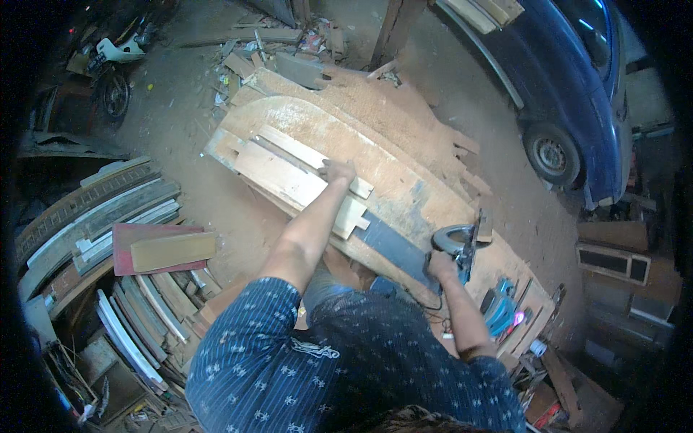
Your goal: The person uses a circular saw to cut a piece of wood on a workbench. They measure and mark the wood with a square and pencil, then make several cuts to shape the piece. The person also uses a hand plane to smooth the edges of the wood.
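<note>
Sawdusty workbench, stacked planks, blue car

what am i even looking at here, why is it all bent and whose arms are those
This is one picture from a wide fisheye camera worn on a person's head, looking down, so straight edges curve near the rim. The arms are that person's own. The left hand presses on pale wooden boards lying on a dusty workbench. The right hand grips a handheld power saw resting on the bench. Stacked planks lie to the left, a blue car stands at upper right, and a motorbike at upper left.
</note>
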`<act>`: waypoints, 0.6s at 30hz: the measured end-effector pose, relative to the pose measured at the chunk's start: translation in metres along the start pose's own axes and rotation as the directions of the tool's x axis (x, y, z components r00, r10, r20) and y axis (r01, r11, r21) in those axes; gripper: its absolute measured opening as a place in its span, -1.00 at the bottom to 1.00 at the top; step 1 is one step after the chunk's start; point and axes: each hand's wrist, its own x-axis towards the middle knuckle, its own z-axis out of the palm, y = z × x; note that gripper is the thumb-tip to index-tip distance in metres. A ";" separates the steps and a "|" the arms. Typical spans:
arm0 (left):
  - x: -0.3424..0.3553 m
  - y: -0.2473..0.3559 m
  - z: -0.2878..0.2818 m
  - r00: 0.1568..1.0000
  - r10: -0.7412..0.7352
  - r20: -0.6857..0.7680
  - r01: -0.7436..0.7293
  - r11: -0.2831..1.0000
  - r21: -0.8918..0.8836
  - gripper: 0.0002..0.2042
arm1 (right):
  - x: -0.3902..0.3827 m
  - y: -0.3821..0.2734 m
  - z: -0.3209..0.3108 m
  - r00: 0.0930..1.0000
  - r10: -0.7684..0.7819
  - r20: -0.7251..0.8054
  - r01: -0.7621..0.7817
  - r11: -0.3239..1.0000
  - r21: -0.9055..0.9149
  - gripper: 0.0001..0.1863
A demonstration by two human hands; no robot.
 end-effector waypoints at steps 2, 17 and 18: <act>0.003 0.006 0.023 0.992 -0.035 -0.117 0.044 0.996 0.072 -0.04 | 0.001 0.004 -0.003 1.000 0.016 -0.006 -0.016 0.996 0.089 -0.68; -0.035 0.001 0.012 0.909 -0.009 -0.417 -0.309 0.656 -0.689 0.04 | 0.012 0.017 0.001 0.995 -0.065 0.074 0.054 0.988 0.146 -0.55; -0.036 -0.014 0.004 0.969 0.059 -0.238 -0.236 0.496 -0.836 -0.11 | 0.016 0.017 0.002 0.993 -0.069 0.096 0.055 0.989 0.139 -0.53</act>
